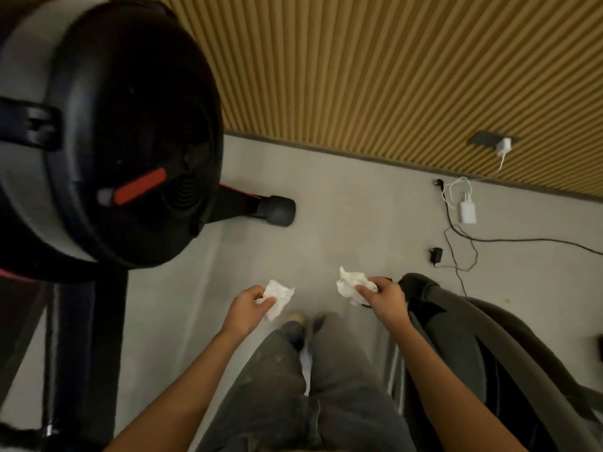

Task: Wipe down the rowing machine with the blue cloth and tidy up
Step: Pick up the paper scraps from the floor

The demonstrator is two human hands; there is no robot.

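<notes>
Head view, looking down while standing.

- Rowing machine (107,125): black flywheel housing with a red lever. It is the landmark for this entry. Its stabiliser foot (277,211) sticks out to the right at floor level.
- Slatted wall (391,76): behind and to the right of the housing.
- Grey floor (342,207): runs from the foot of the housing to the wall.
- Second dark machine (473,337): well to the right of the housing, just beside my right forearm.
- Left hand (248,308): below and right of the housing, thumb and fingers pinching the left paper wad (277,296).
- Right hand (383,298): further right, fingers curled round the right paper wad (350,283), which is more crumpled.
- Both hands are held out in front of me and apart, over bare floor. I judge this keeps the two scraps separate and off the machine until they can be thrown away.
- White charger (466,210) and black adapter (435,256): on the floor far right of the housing, with cables trailing. They are probably left there for the wall socket above.

Blue cloth: not in view, and neither hand holds it.

Containers: no bin, bag or basket is visible, so the paper has nowhere to go yet. My judgement is that this is the tidy-up stage.
</notes>
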